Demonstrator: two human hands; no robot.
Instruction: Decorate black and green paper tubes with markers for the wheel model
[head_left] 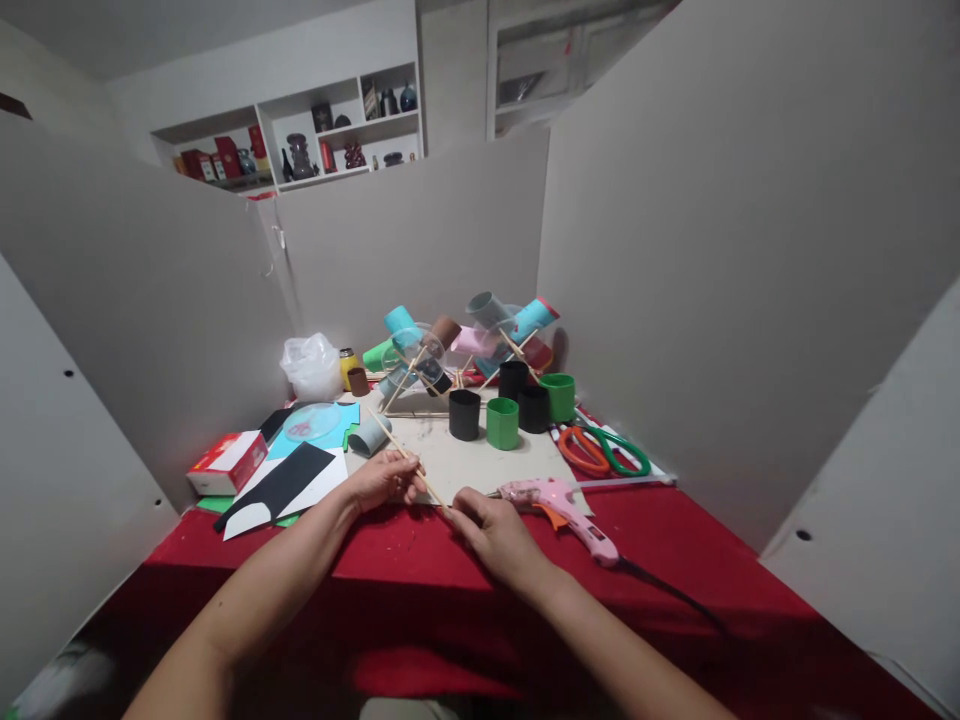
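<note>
A thin wooden stick (430,484) slants between my two hands over the front edge of the table. My left hand (386,478) is closed around its middle, and the far end sticks out beyond the fingers. At the near end, my right hand (491,530) pinches the stick with thumb and fingers. Just right of that hand lies a pink hot glue gun (559,505) with an orange trigger. A grey paper tube (370,437) rests on its side past my left hand. Black cups (464,415) and green cups (502,424) stand beyond my right hand.
Wheel-like models of sticks, clear discs and coloured tubes (403,327) stand at the back. Orange scissors (585,452) and green scissors (626,452) lie right. Black paper (289,482), a red-white box (227,462) and a plastic bag (310,366) are left. Grey panels (420,240) enclose the table.
</note>
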